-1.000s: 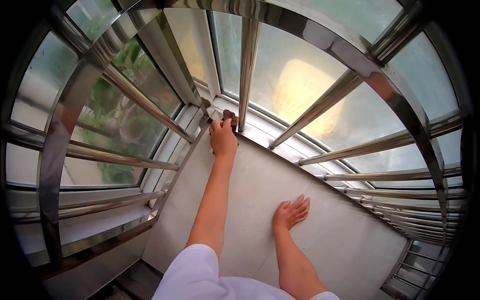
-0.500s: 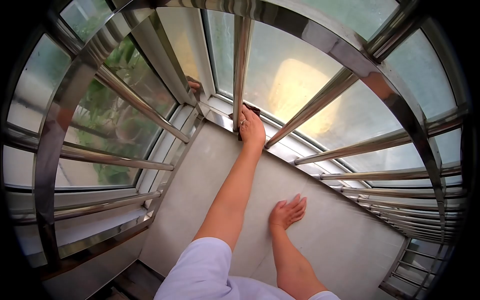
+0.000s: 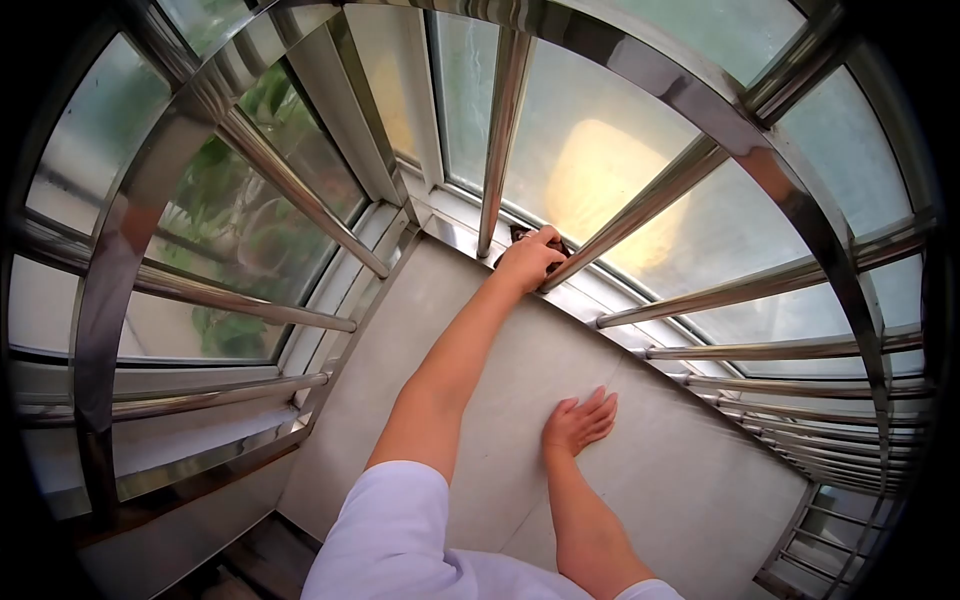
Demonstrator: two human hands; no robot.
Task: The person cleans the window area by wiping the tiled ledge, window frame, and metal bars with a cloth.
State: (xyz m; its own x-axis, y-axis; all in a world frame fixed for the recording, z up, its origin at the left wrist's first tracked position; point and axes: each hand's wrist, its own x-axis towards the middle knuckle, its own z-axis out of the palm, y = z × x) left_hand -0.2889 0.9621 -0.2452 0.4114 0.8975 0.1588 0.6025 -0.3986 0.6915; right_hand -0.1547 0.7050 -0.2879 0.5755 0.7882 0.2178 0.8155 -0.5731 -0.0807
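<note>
My left hand reaches to the white window ledge, between two upright metal bars. Its fingers are closed on a dark brown cloth, which is partly hidden beneath them and lies against the ledge by the foot of the window. Lower and to the right, my right hand rests on the pale tiled surface with its fingers spread, holding nothing.
Shiny metal bars stand along both window sides and join a curved rail. Frosted glass is behind the right bars; green leaves show through the left pane. A barred opening is at lower right.
My left hand has moved right along the ledge with the cloth, from the corner past the first upright bar into the gap before the second. My right hand has stayed in place.
</note>
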